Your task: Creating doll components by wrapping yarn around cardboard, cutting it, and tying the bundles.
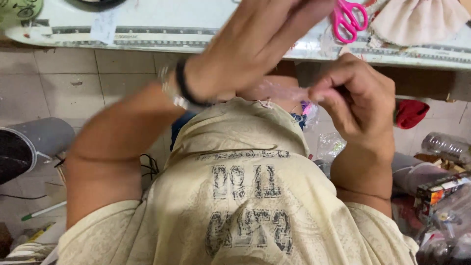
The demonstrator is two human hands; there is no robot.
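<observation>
The left hand (255, 44) is reaching up and across toward the far edge of the bench, blurred by motion, its fingers running out of the top of the picture; whether it is clenched on anything cannot be told. A dark band and a silvery bracelet (179, 91) are sitting on its wrist. The right hand (360, 100) is hanging below the near edge of the bench, its fingers curled in and pinching one end of a thin, crinkled piece of clear plastic film (282, 91), which is stretching leftward from the fingertips toward the left wrist, above the person's lap.

A white bench top with a printed ruler strip (147, 29) is lying along the upper part of the view. A pair of pink-handled scissors (349, 18) is resting near its right end, just beside a cream-coloured bundle of cloth (422, 19). Below, a grey plastic pipe (41, 140) is lying on the tiled floor at the left, and a red cloth (409, 113) is lying under the bench at the right.
</observation>
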